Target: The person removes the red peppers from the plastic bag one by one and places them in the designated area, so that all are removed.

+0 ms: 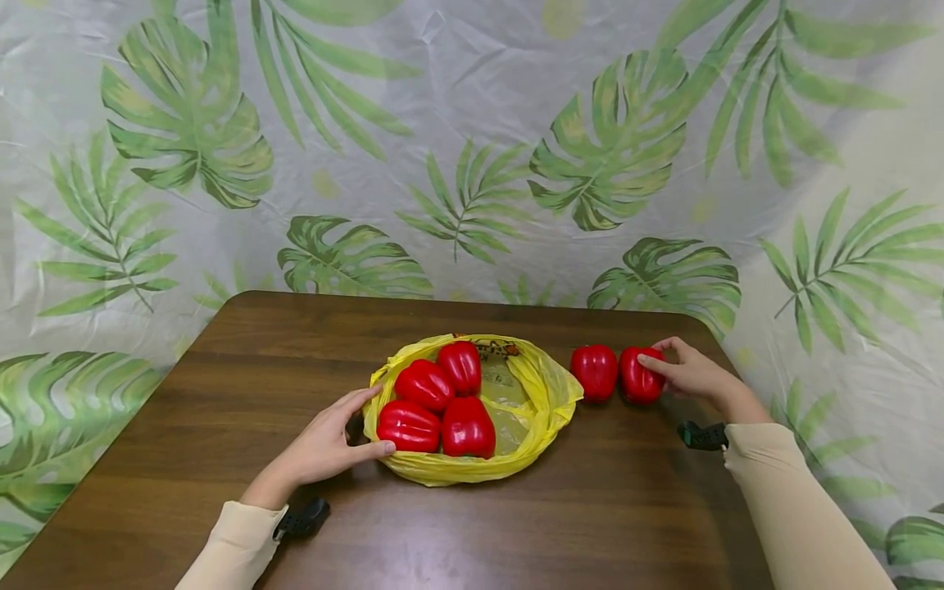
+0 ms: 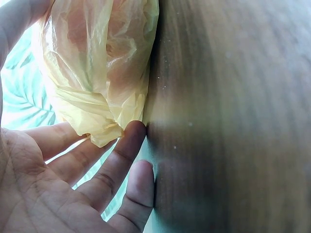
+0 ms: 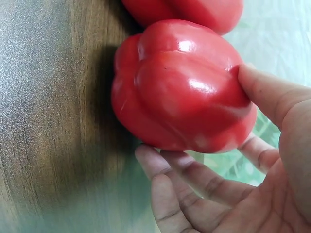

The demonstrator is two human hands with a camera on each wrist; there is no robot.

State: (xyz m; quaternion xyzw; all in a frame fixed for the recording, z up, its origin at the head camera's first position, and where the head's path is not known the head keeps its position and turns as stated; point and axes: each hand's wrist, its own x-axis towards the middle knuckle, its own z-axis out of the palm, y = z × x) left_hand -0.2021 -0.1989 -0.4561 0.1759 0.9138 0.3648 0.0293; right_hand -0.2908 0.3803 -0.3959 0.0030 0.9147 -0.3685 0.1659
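Note:
A yellow plastic bag point(image 1: 542, 442) stands on the table with its mouth spread wide, and several red bell peppers point(image 1: 468, 428) lie inside, mostly in its left half. My left hand point(image 1: 324, 438) rests against the bag's left side, thumb and forefinger spread at the rim; in the left wrist view its fingers point(image 2: 104, 182) touch the crinkled plastic from outside. To the right of the bag, my right hand point(image 1: 689, 373) holds a red bell pepper point(image 3: 182, 92), thumb on one side and fingertips on the other. Another red bell pepper point(image 1: 594, 373) sits between it and the bag.
Under everything is a dark brown wooden table point(image 1: 258, 352) with rounded far corners. A leaf-patterned curtain point(image 1: 472, 164) hangs behind it and along both sides. Each wrist wears a black strap device point(image 1: 302, 519).

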